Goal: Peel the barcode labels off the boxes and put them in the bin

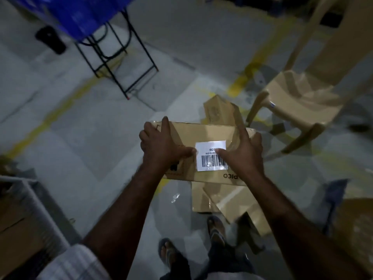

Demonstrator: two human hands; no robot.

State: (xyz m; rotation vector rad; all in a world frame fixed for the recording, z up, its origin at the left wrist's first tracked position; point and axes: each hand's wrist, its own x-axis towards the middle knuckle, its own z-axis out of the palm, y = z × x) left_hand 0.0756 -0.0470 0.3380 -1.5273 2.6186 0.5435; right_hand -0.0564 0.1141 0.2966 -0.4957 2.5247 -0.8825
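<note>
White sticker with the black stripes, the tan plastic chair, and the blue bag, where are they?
White barcode label (212,155): head view, on its printed bars.
Tan plastic chair (298,102): head view, on its seat.
Blue bag (80,15): head view, on its front.

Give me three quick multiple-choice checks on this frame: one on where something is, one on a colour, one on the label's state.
1. Where is the plastic chair?
A. Right of the held box
B. Left of the held box
C. Under the box

2. What colour is the barcode label?
A. Yellow
B. White
C. Blue

3. What is the label's state?
A. Lying flat on the box
B. Peeled halfway
C. Already in a bin

Answers:
1. A: the chair stands up and to the right of the box.
2. B: it is white with black bars.
3. A: it lies flat on the box, with the left hand and right hand thumbs at its edges.
</note>
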